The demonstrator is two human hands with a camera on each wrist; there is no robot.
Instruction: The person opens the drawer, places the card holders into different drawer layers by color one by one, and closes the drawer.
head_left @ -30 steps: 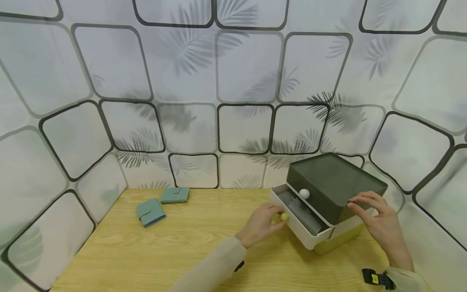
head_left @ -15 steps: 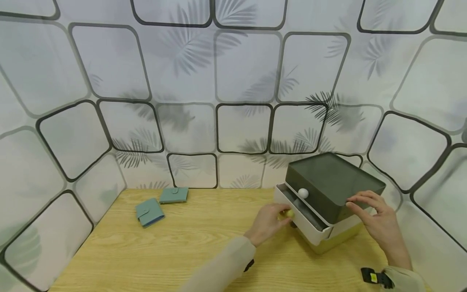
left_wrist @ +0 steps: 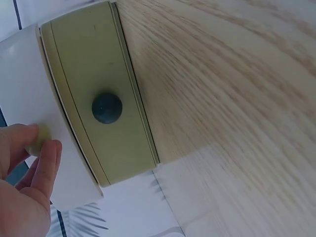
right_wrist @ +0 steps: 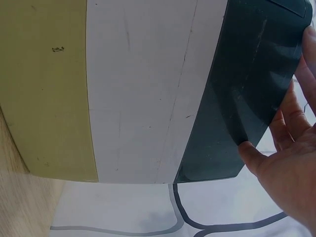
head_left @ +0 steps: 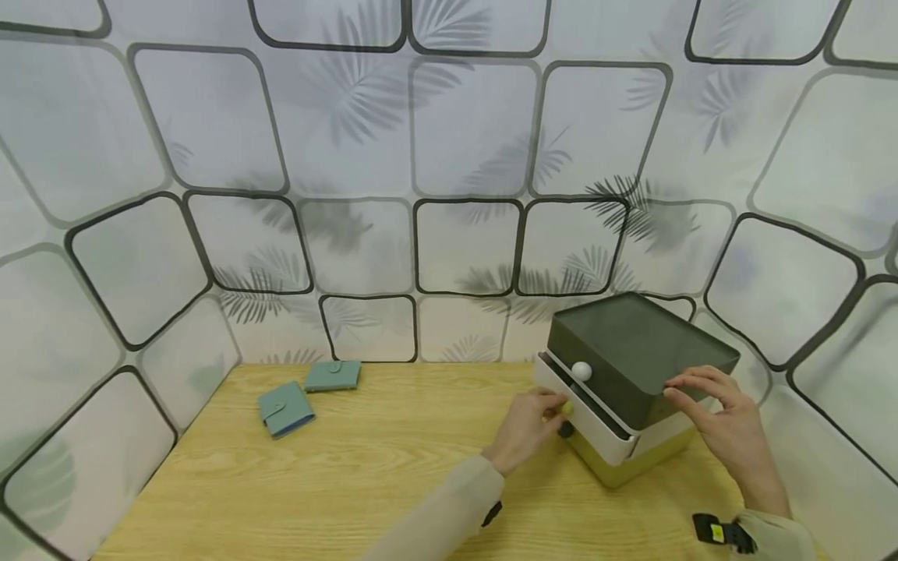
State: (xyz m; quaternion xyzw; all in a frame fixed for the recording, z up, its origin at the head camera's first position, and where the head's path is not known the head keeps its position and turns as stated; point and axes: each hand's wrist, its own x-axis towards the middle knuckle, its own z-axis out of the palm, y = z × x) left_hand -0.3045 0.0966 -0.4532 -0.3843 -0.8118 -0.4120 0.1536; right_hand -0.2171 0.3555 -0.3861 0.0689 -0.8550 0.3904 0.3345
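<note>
A small three-tier drawer box (head_left: 645,343) stands at the right of the table, dark green on top, white in the middle, olive at the bottom. With thumb and fingers, my left hand (head_left: 525,430) pinches the yellow-green knob (left_wrist: 43,138) of the white drawer (head_left: 596,427). That drawer sticks out slightly, a thin dark gap showing along its top. My right hand (head_left: 733,428) holds the dark top tier at its near right edge; in the right wrist view the thumb (right_wrist: 252,154) presses its side and the fingers reach over the edge. A white knob (head_left: 581,372) marks the top drawer.
On the olive drawer sits a black knob (left_wrist: 107,107). Two teal wallets lie at the back left of the wooden table (head_left: 393,460): one square wallet (head_left: 286,409) and one behind it, a flatter wallet (head_left: 333,375). Patterned cloth walls (head_left: 463,249) enclose the table.
The white drawer has slid back into the box, pushed by my left hand at its knob; the grey contents seen inside are now hidden, and the black knob below shows. My right hand stays put.
</note>
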